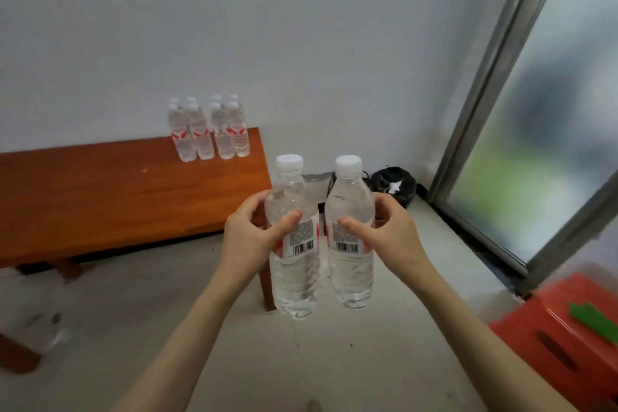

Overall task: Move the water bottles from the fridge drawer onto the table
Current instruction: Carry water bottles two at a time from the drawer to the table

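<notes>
My left hand [252,237] grips a clear water bottle [294,281] with a white cap, held upright in the air. Beside it, my right hand [388,234] grips a second clear water bottle [354,274], also upright. Both bottles show red-and-white labels with barcodes facing me. They hang in front of the right end of the brown wooden table [110,197]. Several more water bottles [209,129] stand in a tight group at the table's far right corner by the wall. The fridge drawer is out of view.
A red plastic stool [561,341] with a green sticker stands at the lower right. A black bag [394,186] lies on the floor by the wall. A frosted window with a metal frame [481,90] fills the right side. Grey concrete floor [301,361] spreads below.
</notes>
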The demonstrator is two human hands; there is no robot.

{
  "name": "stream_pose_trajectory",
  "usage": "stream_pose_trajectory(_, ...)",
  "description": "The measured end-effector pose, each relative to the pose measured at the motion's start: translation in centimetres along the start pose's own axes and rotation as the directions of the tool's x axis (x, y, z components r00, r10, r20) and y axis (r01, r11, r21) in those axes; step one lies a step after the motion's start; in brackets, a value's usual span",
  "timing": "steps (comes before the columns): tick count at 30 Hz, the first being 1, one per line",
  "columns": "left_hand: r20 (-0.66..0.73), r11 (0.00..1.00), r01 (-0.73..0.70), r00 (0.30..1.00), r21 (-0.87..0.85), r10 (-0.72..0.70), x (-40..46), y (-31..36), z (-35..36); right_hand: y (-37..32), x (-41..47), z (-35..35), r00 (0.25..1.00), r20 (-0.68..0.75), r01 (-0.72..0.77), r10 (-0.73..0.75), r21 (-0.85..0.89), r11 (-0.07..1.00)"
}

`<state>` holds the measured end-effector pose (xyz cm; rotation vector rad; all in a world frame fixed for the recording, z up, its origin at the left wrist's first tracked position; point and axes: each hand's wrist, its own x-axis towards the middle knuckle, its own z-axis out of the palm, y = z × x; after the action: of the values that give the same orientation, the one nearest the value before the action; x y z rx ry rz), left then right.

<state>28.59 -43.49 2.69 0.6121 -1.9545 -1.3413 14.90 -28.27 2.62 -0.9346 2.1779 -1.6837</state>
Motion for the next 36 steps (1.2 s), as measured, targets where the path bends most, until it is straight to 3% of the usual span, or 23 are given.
stream_pose_trajectory(8,-0.168,0.989,0.119,0.980,0.091,-0.102,11.2,-7.6,-7.5,0.7,13.4,11.8,0.979,0.198,0.052,-0.050,-0.006,0.999)
stream_pose_trajectory(16,-0.244,0.935,0.251,0.951,0.252,-0.190,23.1,-13.3,-14.9,-0.4,26.3,22.0,0.901,0.426,0.167,-0.076,-0.179,0.970)
stream_pose_trajectory(21,-0.258,0.883,0.320,0.936,0.342,-0.239,29.0,-17.4,-19.8,1.1,32.8,28.6,0.889,0.455,0.157,-0.051,-0.198,0.967)
stream_pose_trajectory(27,-0.172,0.864,0.306,0.951,0.401,-0.257,36.8,-22.8,-24.6,3.1,40.3,37.5,0.901,0.432,0.133,-0.026,-0.220,0.966)
stream_pose_trajectory(31,-0.067,0.760,0.289,0.949,0.582,-0.310,42.0,-27.0,-27.2,4.0,44.4,43.0,0.921,0.390,0.115,0.003,-0.280,0.953)
stream_pose_trajectory(36,0.045,0.825,0.298,0.931,0.481,-0.363,47.2,-31.1,-29.5,6.4,48.4,47.4,0.934,0.346,0.045,0.089,-0.361,0.932)
